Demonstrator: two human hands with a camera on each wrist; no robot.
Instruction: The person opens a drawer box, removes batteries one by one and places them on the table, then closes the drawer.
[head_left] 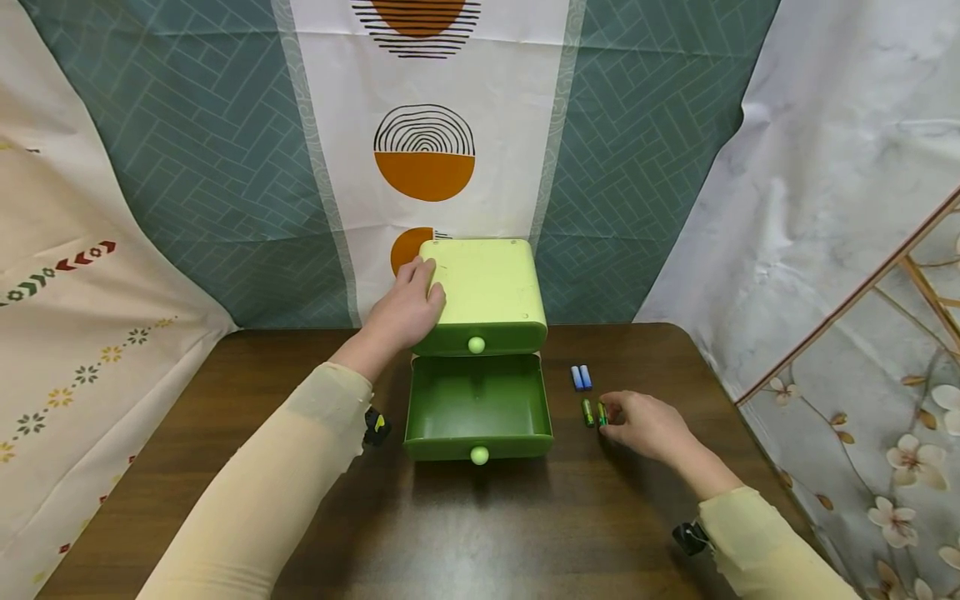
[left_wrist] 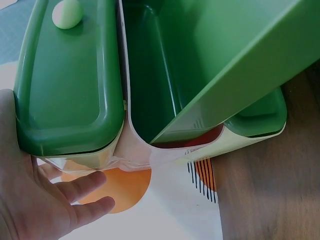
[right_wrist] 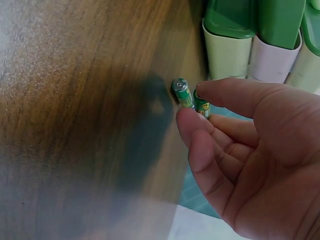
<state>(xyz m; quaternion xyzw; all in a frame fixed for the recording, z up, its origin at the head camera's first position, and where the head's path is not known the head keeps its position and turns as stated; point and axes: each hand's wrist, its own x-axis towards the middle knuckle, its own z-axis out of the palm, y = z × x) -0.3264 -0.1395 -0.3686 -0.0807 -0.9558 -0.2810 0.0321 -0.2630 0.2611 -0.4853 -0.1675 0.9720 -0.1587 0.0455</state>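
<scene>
A drawer unit [head_left: 487, 279] with a pale green top and green fronts stands on the table, its middle drawer [head_left: 480, 396] pulled out with nothing seen inside. My left hand [head_left: 405, 308] rests on the unit's upper left side, fingers loosely extended; the left wrist view shows them beside the top drawer [left_wrist: 70, 85]. To the right of the unit, my right hand [head_left: 647, 427] pinches a green battery [head_left: 602, 413] between thumb and fingers, at the tabletop. A second green battery [head_left: 588, 412] lies just left of it. In the right wrist view, my fingers partly hide the pinched battery [right_wrist: 202, 106].
Two blue-and-white batteries [head_left: 581, 377] lie side by side behind the green ones. The brown wooden table [head_left: 480, 533] ends against a patterned cloth backdrop [head_left: 217, 167], with further cloths at left and right. The open drawer juts toward me.
</scene>
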